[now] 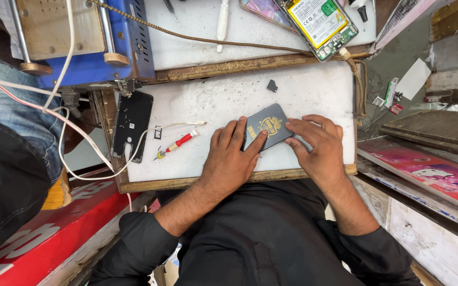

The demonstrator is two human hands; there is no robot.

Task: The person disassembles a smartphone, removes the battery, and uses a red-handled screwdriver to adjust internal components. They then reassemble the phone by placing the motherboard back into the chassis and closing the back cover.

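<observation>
A dark flat packet with a gold emblem [270, 126] lies tilted on the white worn work board [292, 92]. My left hand [231, 156] rests on the board with its fingers spread over the packet's left edge. My right hand [318, 145] presses its fingertips on the packet's right edge. Both hands hold the packet down between them.
A black phone back cover [132, 124], a small sim tray [157, 132] and a red-handled tool [178, 143] lie at the left by a white cable [80, 132]. An opened phone with its battery showing [322, 24] sits at the back. A blue machine [96, 42] stands at the back left.
</observation>
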